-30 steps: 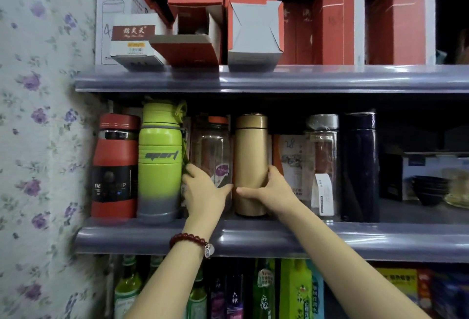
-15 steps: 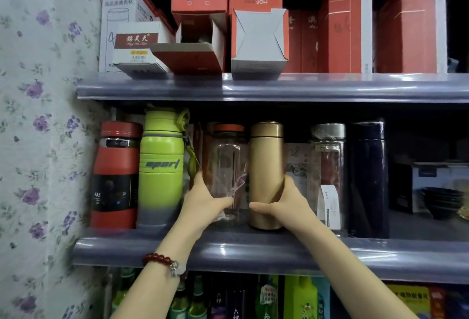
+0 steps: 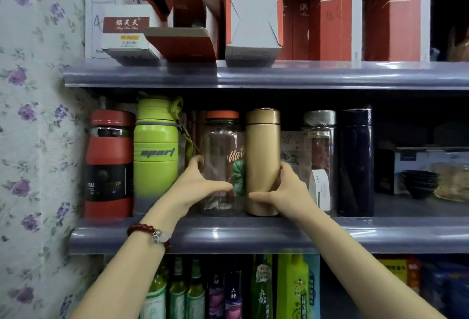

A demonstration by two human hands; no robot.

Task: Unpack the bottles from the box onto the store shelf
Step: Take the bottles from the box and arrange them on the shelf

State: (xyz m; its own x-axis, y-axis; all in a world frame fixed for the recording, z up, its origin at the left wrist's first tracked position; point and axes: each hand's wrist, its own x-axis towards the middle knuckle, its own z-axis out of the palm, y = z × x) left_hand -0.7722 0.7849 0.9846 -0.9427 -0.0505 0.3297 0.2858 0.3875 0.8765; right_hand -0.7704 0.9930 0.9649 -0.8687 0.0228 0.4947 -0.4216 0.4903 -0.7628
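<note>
At frame centre, my left hand (image 3: pixel 200 186) wraps the clear bottle (image 3: pixel 222 163); my right hand (image 3: pixel 286 191) clamps the gold flask (image 3: pixel 262 161). I'd nudge both upright, level with their neighbours, on the middle shelf (image 3: pixel 380 232).

My left hand (image 3: pixel 200 186) curls round the clear bottle (image 3: pixel 222 163) (orange cap, standing upright); my right hand (image 3: pixel 286 191) grips the gold flask (image 3: pixel 262 161) just beside it, touching; both stand on the middle shelf (image 3: pixel 380 232), between the green bottle (image 3: pixel 156 151) and a glass bottle (image 3: pixel 319 156).
</note>
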